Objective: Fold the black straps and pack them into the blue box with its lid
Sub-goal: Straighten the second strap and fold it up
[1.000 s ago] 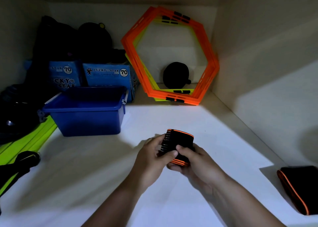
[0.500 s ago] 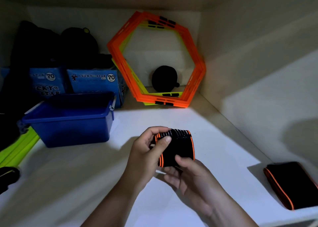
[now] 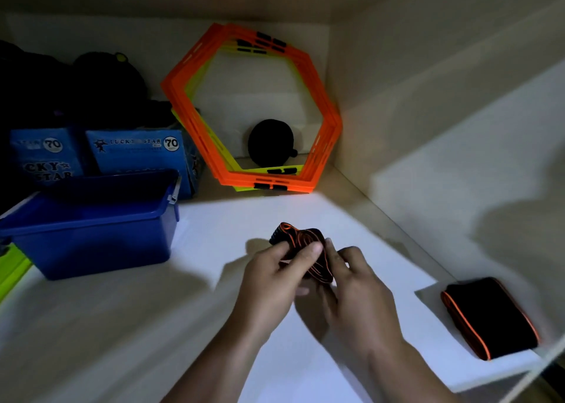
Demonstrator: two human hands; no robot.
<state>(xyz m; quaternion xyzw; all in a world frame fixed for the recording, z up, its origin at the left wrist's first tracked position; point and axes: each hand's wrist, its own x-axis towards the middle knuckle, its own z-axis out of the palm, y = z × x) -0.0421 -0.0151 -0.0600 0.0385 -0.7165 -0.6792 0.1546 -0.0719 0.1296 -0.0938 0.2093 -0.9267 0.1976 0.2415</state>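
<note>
A folded bundle of black strap with orange edging (image 3: 301,243) is held above the white shelf between both hands. My left hand (image 3: 272,277) pinches its left side with thumb on top. My right hand (image 3: 351,289) grips its right side from below. The open blue box (image 3: 91,234) stands on the shelf to the left, its inside dark; no lid can be made out. A second folded black strap with orange edging (image 3: 489,317) lies on the shelf at the right, near the front edge.
Orange and yellow hexagon frames (image 3: 324,121) lean against the back wall with a round black pouch (image 3: 270,142) behind them. Blue Lucky Star cartons (image 3: 137,152) and dark bags (image 3: 76,87) sit behind the box. A side wall closes the shelf on the right.
The strap bundle has been turned in my hands, its edges now facing up and looser. Both hands shifted slightly right and closer together. The camera view moved a little.
</note>
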